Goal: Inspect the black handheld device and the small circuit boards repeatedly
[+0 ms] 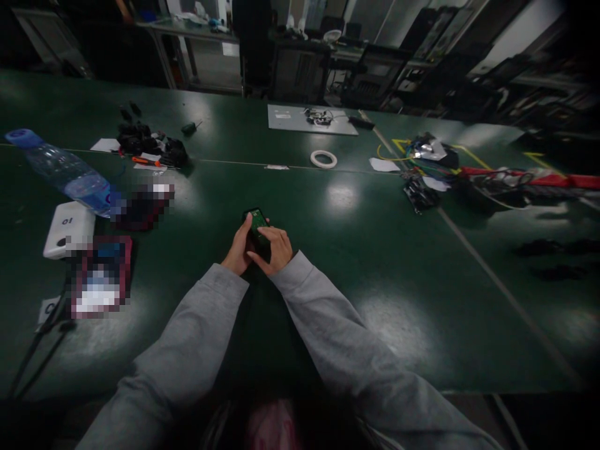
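Observation:
Near the middle of the view, a small dark device with a green face (256, 220), perhaps a circuit board in a case, is held between both hands above the green table (375, 237). My left hand (239, 247) grips its left side, with the thumb along the edge. My right hand (277, 247) closes on its right side, fingers bent over the green face. The lower part of the device is hidden by the fingers. Grey sleeves cover both forearms.
At left lie a plastic bottle (70, 172), a white box (70, 230) and two red-edged items. Black parts (150, 145) and a screwdriver (190, 128) are farther back. A tape roll (323, 154), a pale board (290, 125) and bundled cables (431, 153) lie beyond my hands.

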